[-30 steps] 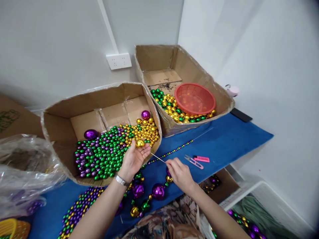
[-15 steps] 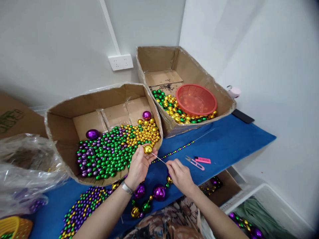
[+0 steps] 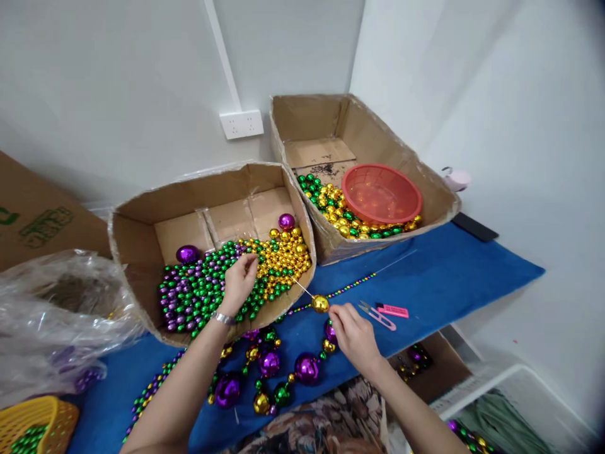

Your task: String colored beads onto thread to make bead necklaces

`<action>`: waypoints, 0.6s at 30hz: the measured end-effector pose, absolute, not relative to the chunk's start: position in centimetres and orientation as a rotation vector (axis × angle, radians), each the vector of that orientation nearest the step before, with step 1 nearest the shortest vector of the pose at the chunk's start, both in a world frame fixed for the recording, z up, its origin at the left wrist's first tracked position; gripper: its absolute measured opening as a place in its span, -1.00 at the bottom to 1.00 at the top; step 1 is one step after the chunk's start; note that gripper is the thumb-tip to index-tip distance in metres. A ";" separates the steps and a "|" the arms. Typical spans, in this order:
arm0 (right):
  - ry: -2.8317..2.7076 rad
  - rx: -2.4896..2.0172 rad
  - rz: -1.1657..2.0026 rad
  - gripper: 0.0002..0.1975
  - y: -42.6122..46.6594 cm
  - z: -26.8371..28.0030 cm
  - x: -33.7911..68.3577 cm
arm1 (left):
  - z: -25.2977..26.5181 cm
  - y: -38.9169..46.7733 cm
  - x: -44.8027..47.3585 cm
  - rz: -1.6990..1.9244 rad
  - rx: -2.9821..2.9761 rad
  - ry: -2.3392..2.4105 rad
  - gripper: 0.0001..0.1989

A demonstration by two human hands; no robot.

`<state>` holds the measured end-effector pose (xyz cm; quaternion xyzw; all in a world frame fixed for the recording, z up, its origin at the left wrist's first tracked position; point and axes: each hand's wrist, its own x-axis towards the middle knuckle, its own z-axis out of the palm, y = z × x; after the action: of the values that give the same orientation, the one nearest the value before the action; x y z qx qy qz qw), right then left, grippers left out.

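Threading seems underway: right hand (image 3: 350, 333) pinches a needle (image 3: 303, 287), gold ball (image 3: 320, 303) on it toward ten o'clock. Left hand (image 3: 241, 280), farther that way, curls over beads (image 3: 278, 260), hold unclear; next likely needs hole alignment.

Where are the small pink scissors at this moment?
In the head view, the pink scissors lie right of centre on the blue cloth, just beyond the right hand, next to a pink item.
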<state>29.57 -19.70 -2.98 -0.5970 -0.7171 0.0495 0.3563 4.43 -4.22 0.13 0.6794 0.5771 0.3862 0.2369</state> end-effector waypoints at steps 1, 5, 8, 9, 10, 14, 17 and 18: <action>-1.851 -1.547 0.126 -0.77 -19.7 -3.0 29.6 | 0.0 -3.2 3.8 1.028 1.905 1.606 -0.77; -1.845 -1.546 0.126 -0.79 -19.7 -3.1 29.6 | -0.2 -1.0 2.3 0.951 2.006 1.658 -0.81; -1.837 -1.546 0.137 -0.79 -19.8 -3.2 29.7 | 0.0 -0.5 1.5 0.952 2.041 1.731 -0.76; -1.836 -1.544 0.145 -0.79 -19.8 -3.3 29.8 | 0.0 -0.5 1.4 0.944 2.053 1.743 -0.76; -1.837 -1.541 0.154 -0.79 -19.9 -3.3 29.8 | 0.0 -0.5 1.3 0.926 2.070 1.742 -0.76; -1.845 -1.540 0.166 -0.80 -19.8 -3.4 29.7 | -0.5 -0.6 1.3 0.829 2.152 1.685 -0.78; -1.847 -1.538 0.160 -0.80 -19.8 -3.4 29.7 | -1.0 -0.3 1.4 0.799 2.192 1.695 -0.76; -1.847 -1.536 0.160 -0.80 -19.7 -3.4 29.7 | -1.1 -0.2 1.5 0.788 2.205 1.700 -0.75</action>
<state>29.67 -19.75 -3.39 -0.5955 -0.7161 0.0619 0.3588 1.47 -0.24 -1.09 0.7561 0.5831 0.2703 0.1238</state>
